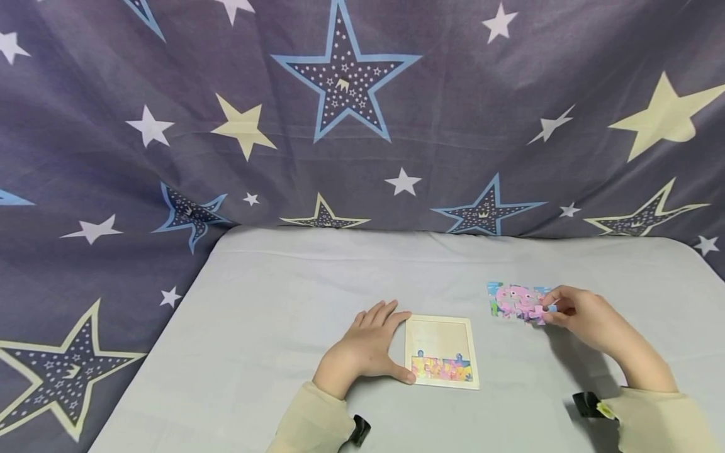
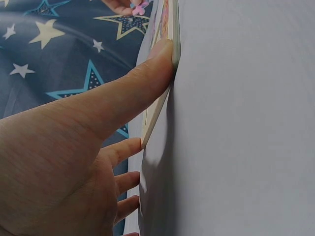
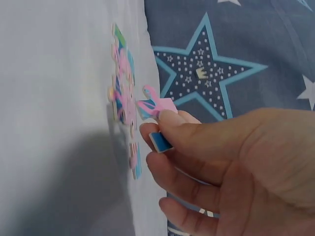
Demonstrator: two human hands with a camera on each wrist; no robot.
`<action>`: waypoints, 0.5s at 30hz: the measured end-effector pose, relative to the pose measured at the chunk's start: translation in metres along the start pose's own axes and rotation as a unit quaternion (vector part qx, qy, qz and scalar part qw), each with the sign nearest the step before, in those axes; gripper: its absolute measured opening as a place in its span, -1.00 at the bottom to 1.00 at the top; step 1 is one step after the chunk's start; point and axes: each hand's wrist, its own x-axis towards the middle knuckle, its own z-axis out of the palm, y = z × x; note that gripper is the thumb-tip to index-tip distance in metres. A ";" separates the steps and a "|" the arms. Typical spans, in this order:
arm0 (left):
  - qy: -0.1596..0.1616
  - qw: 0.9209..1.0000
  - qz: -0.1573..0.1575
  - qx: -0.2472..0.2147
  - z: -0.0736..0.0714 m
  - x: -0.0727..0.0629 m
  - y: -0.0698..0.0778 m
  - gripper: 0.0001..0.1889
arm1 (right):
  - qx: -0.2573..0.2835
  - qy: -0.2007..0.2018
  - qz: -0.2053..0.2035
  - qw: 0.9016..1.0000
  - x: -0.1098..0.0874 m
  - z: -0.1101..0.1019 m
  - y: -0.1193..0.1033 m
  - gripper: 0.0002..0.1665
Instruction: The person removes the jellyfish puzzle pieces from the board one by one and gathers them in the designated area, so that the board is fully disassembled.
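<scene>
A pale wooden puzzle tray [image 1: 438,336] lies on the bed-like white surface, its lower part filled with a row of colourful joined pieces [image 1: 442,369]. My left hand [image 1: 368,349] is spread along its left side, thumb on the near corner and index fingertip at the far corner. Farther right, my right hand [image 1: 589,318] pinches a pink and blue jigsaw piece [image 3: 160,104] between thumb and fingers. A blue edge [image 3: 160,141] shows below the thumb; I cannot tell whether it belongs to the same piece. Beside that hand lies a cluster of pink puzzle pieces [image 1: 515,299], partly hidden.
White cloth [image 1: 283,302] covers the flat surface under both hands. Behind it and at the left hangs a dark grey curtain [image 1: 362,163] printed with stars. A black wrist strap [image 1: 358,431] sits at the left cuff, another dark strap [image 1: 588,404] at the right.
</scene>
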 end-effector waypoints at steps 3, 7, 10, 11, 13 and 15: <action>0.000 1.000 0.000 0.002 0.000 0.000 0.000 0.11 | 0.002 0.002 0.011 1.000 -0.001 -0.003 0.005 -0.84; 0.000 1.000 0.000 0.006 -0.001 0.000 0.000 0.11 | 0.002 0.009 0.021 1.000 -0.001 -0.006 0.011 -0.83; 0.000 1.000 0.000 0.006 0.000 0.000 0.000 0.11 | 0.000 0.013 0.027 1.000 -0.001 -0.006 0.013 -0.82; 0.001 1.000 0.001 0.006 0.000 0.000 0.000 0.11 | 0.001 0.013 0.029 1.000 -0.001 -0.006 0.014 -0.81; 0.000 1.000 0.000 0.005 0.000 0.000 -0.001 0.11 | 0.000 0.013 0.032 0.999 -0.001 -0.005 0.015 -0.80; 0.001 1.000 0.000 0.005 0.000 0.000 0.000 0.11 | 0.001 0.013 0.034 0.999 0.000 -0.004 0.016 -0.79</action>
